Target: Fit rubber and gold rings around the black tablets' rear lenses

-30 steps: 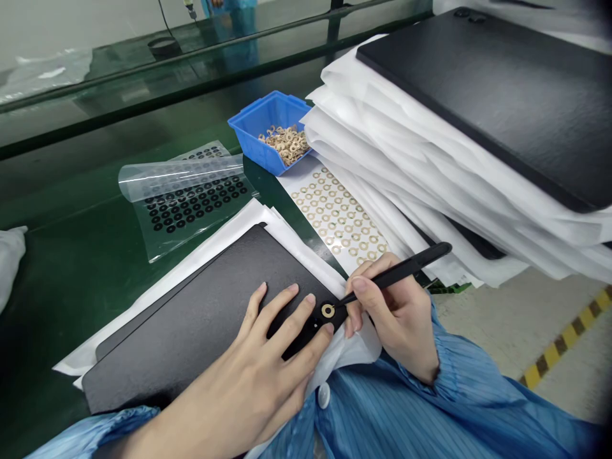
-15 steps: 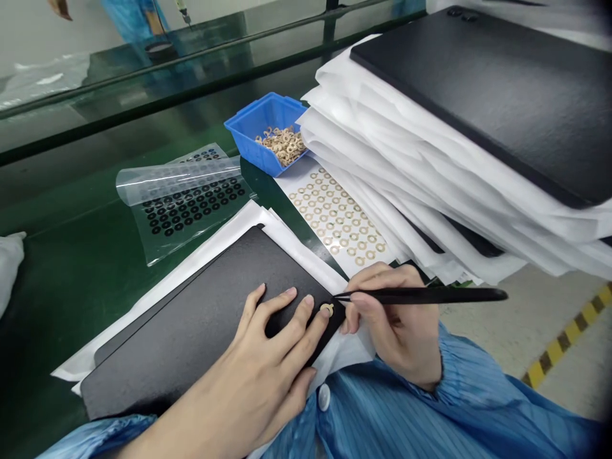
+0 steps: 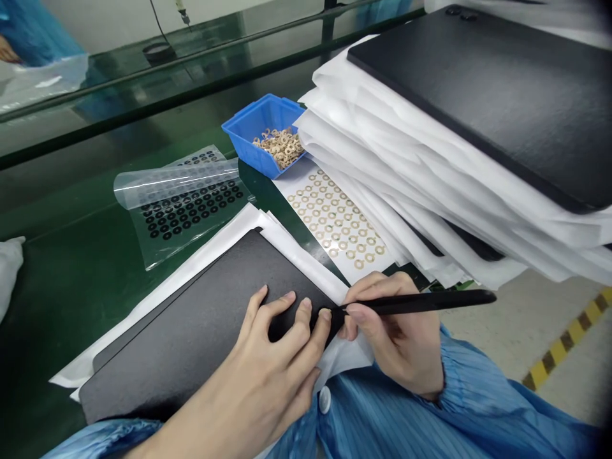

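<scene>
My left hand [image 3: 275, 363] lies on a black flat panel [image 3: 191, 331], fingers spread across its right part. Its index fingertip rests near the panel's right corner, where the small tan ring sticker is almost wholly covered. In my right hand [image 3: 401, 344] is a pair of black tweezers [image 3: 430, 301], pinched between thumb and fingers. The tips point left and reach the spot beside that fingertip; whether they grip anything cannot be made out. White wrapping sheet [image 3: 148, 309] lies under the panel.
A tall stack of black panels [image 3: 488, 95] with white sheets stands at the right. Behind are a blue bin [image 3: 243, 143] of tan rings [image 3: 282, 148], a sheet of ring stickers [image 3: 335, 220] and a clear film with black rings [image 3: 191, 210]. Another person's blue sleeve [image 3: 38, 32] shows top left.
The tweezer tips have moved slightly right and down, beside my left index fingertip. The tan ring sticker, visible before, is now mostly covered. Far left, another person's sleeve and hand have shifted left.
</scene>
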Tool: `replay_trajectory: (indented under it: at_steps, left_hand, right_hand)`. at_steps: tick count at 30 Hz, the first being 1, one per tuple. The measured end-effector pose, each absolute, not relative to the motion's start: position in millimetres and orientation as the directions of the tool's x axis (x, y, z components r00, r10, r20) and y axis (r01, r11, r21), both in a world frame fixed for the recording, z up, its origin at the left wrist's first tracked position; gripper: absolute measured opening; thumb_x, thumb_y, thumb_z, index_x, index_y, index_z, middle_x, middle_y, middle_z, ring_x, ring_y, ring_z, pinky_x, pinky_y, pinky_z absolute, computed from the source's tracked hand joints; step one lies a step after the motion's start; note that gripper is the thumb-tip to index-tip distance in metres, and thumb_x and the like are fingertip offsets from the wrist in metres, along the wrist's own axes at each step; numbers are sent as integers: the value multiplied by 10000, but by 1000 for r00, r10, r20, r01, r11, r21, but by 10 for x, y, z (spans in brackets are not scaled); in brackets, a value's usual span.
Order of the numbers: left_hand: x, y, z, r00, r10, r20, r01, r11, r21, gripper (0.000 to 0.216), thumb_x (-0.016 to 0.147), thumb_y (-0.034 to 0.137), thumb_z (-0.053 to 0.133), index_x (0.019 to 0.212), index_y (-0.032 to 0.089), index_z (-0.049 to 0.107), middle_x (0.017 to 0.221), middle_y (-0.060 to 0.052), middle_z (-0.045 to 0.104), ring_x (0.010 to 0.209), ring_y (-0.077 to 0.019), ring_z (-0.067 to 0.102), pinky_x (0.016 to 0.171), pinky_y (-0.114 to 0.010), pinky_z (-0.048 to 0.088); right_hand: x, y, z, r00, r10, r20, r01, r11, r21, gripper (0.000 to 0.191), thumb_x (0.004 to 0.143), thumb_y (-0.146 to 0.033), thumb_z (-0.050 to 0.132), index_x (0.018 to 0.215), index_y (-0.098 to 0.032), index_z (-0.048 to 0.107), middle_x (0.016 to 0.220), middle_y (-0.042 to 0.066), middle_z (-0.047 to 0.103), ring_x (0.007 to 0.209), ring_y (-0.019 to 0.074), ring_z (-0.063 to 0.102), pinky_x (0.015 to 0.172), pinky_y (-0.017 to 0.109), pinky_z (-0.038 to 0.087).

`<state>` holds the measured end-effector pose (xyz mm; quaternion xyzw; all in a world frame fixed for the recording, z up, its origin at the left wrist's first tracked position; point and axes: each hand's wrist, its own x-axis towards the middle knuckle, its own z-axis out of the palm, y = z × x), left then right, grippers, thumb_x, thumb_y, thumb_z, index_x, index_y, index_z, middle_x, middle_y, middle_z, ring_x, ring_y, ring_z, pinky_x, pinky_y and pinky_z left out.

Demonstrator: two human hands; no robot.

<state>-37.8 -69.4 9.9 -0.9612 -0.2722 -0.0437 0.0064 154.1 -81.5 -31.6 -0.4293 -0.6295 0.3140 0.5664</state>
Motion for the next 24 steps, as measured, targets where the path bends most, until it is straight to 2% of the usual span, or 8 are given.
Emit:
replay_trajectory:
  at_steps: [4,8,13,17,20,22,24]
  left_hand:
    - [-374,-660,119,846,519,119,511,-855,91,412,914,297,426,1254,73,485,1184,-111,569,1068,-312,458,967,-555,310]
    - [-377,-652,109,824,544,157,523,-837,157,378,894,290,466,1176,42,512,1173,-132,561,1041,-294,455,980,-541,312]
    - [-385,-656,104,827,542,147,516,-837,184,374,899,277,449,1188,46,501,1163,-133,557,1056,-294,445,993,-541,314]
    - [-397,-660,104,826,546,142,513,-831,213,358,901,273,439,1181,61,507,1157,-130,555,1082,-304,436,998,-566,312]
    - [-402,-664,95,815,563,136,524,-818,238,339,899,288,437,1150,81,530,1167,-129,548,1092,-300,436,1006,-565,315]
    - [-402,-667,88,817,560,135,522,-819,237,358,894,300,442,1163,79,527,1171,-133,545,1093,-300,437,1006,-560,322]
    - [-403,-668,79,817,558,143,521,-822,230,390,892,310,442,1193,72,513,1182,-139,539,1097,-300,436,1012,-555,320]
  right_hand:
    - [1515,-810,-343,29,891,453,168,442,-881,176,838,-67,530,908,-217,469,725,-9,519,592,108,555,537,265,480]
    - [1498,-841,-372,34,890,455,93,451,-888,174,829,-78,546,915,-221,497,766,3,541,631,118,592,553,265,500]
    - [1555,-848,-256,-17,914,405,38,405,-913,126,858,-133,513,890,-255,510,703,-15,555,506,131,568,468,307,477]
    - [1569,-438,71,34,871,489,229,470,-852,71,876,-226,530,809,-252,530,653,-12,572,515,144,576,473,312,475]
    - [1478,209,359,50,790,610,394,546,-739,182,888,-339,522,766,-205,507,581,-27,555,497,124,559,510,283,472]
    - [1382,688,487,44,733,679,444,594,-671,223,891,-414,494,825,-201,482,678,-10,582,590,136,592,602,298,499]
    - [1289,1108,525,41,687,725,505,612,-609,213,901,-407,472,868,-197,457,792,34,604,710,163,615,718,329,504]
